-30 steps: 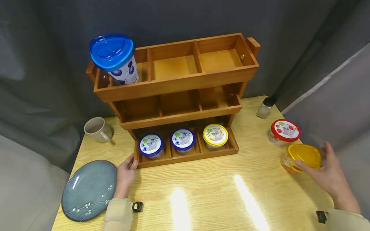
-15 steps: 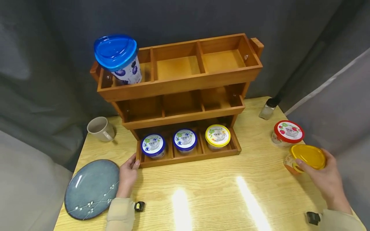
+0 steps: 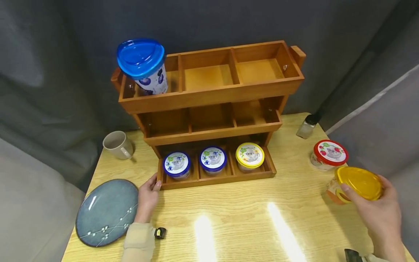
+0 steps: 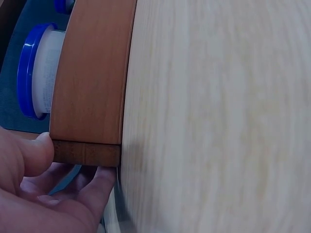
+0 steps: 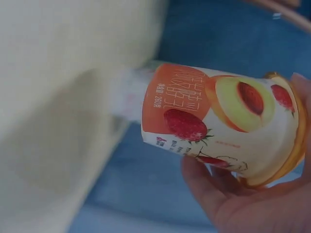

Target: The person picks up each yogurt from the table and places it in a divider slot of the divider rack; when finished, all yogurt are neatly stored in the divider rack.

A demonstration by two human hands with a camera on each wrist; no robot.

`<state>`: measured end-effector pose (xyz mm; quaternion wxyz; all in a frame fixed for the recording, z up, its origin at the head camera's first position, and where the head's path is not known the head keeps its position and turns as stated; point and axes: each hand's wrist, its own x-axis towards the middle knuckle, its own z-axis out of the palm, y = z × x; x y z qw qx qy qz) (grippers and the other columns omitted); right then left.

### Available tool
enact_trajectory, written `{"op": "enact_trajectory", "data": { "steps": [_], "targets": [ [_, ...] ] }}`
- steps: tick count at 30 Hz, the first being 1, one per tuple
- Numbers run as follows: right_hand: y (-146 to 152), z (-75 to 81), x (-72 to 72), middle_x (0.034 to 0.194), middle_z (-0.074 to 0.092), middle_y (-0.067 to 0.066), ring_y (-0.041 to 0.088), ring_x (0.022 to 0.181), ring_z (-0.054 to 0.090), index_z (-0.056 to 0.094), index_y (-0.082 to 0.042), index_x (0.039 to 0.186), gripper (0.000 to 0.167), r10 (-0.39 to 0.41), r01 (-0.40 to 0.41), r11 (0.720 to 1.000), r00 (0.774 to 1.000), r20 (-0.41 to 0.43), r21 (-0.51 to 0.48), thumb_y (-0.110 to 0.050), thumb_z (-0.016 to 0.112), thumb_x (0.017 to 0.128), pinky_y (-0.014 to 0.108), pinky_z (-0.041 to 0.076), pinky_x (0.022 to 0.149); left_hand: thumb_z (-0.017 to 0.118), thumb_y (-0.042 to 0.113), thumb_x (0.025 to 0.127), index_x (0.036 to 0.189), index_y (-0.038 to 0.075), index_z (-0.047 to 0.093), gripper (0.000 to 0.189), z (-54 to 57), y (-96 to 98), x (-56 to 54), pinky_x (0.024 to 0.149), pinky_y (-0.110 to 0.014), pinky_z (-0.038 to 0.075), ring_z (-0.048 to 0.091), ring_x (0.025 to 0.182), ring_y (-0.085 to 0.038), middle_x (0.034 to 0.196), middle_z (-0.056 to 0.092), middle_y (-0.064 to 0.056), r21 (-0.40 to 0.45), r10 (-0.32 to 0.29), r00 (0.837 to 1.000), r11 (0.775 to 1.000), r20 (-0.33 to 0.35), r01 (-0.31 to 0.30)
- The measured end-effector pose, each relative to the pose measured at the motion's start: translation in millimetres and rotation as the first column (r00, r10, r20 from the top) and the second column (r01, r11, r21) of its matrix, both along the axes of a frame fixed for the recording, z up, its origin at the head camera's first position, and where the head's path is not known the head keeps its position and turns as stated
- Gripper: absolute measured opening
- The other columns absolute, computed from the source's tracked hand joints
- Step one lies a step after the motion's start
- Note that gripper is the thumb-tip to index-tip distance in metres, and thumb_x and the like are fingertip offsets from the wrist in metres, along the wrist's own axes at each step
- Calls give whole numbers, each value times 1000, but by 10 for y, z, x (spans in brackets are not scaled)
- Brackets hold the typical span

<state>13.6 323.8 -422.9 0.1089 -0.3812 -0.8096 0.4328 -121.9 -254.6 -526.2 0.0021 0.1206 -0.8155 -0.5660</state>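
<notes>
My right hand (image 3: 376, 207) grips a yogurt cup (image 3: 338, 190) with a translucent yellow lid, thumb on its near side. In the right wrist view the cup (image 5: 214, 121) shows peach and strawberry pictures; its base is off the table, and the far fingers are hidden. My left hand (image 3: 148, 196) holds the front left corner of a three-tier wooden rack (image 3: 212, 95), the thumb (image 4: 36, 155) against the corner and fingers at its lower side. Two blue-lidded tubs (image 3: 177, 164) and a yellow-lidded tub (image 3: 250, 155) stand in its bottom tier. A large blue-lidded cup (image 3: 141, 60) stands top left.
A red-lidded tub (image 3: 330, 153) stands just behind the held cup. Farther back is a small black-capped glass jar (image 3: 307, 127). At the left are a beige mug (image 3: 118, 145) and a blue-grey plate (image 3: 106, 211). The wooden table (image 3: 235, 214) stretches before the rack; dark curtains hang behind.
My right fingers have closed round the yellow-lidded yogurt cup and lifted it off the table, slightly towards me. My left hand keeps its hold on the rack. The head view has shifted a little.
</notes>
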Motion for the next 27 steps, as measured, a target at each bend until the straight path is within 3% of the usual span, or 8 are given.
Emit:
{"op": "enact_trajectory", "data": {
  "steps": [4,7,10,17,19,23,25,27],
  "targets": [
    [-217,399,12,143,37,-3,9,114,44,20,-24,156,93,-37,31,999,986,-162,-39,-23,80,85,1,40,77,52,5,102,144,-4,48,42,-6,12,-1,102,-41,46,53,125,-33,138,53,-26,9,-10,1000,1000,-4,10],
    [-383,719,-23,134,41,-10,4,111,46,30,-22,153,85,-28,31,1000,948,-316,5,-7,78,85,3,41,81,51,6,103,145,-4,46,43,-7,16,2,103,-41,45,52,127,-34,140,51,-26,10,-18,1000,1000,0,18],
    [-559,1052,-79,131,47,-5,8,112,49,37,-18,149,79,31,-1,998,878,-477,63,6,74,83,5,43,84,50,7,104,146,-3,45,43,1,20,4,103,-41,45,51,128,-33,141,50,-25,14,-22,1000,1000,6,22],
    [-1048,1844,-325,132,53,9,20,115,51,51,-16,139,76,65,-235,966,615,-786,-104,13,77,74,14,47,85,50,9,104,147,0,45,44,13,18,15,102,-43,47,53,126,-34,140,52,-24,15,-16,1000,1000,19,15],
    [-1169,2042,-421,133,53,11,22,116,50,50,-15,139,78,133,-313,948,563,-815,-62,14,77,72,17,48,86,50,9,104,147,0,45,44,16,15,19,101,-44,47,53,126,-35,140,52,-25,11,-16,1000,1000,21,15],
    [-1402,2387,-637,132,52,13,25,115,52,49,-11,138,79,224,-437,899,485,-845,-12,14,79,69,20,49,88,50,9,104,147,0,45,44,19,9,26,101,-45,47,52,126,-35,139,52,-25,11,-13,1000,1000,24,13],
    [-1520,2534,-748,132,53,13,26,114,52,48,-10,137,78,264,-481,877,469,-843,7,12,81,69,21,49,89,50,9,104,147,0,45,44,17,7,26,101,-45,47,52,126,-35,139,53,-25,14,-13,1000,1000,25,13],
    [-1648,2672,-849,130,53,12,26,113,53,48,-11,136,76,315,-500,865,477,-821,41,8,83,70,22,49,89,50,9,104,146,-1,45,44,17,3,27,102,-45,47,53,126,-35,139,53,-25,20,-15,1000,1000,25,15]
  ]
}}
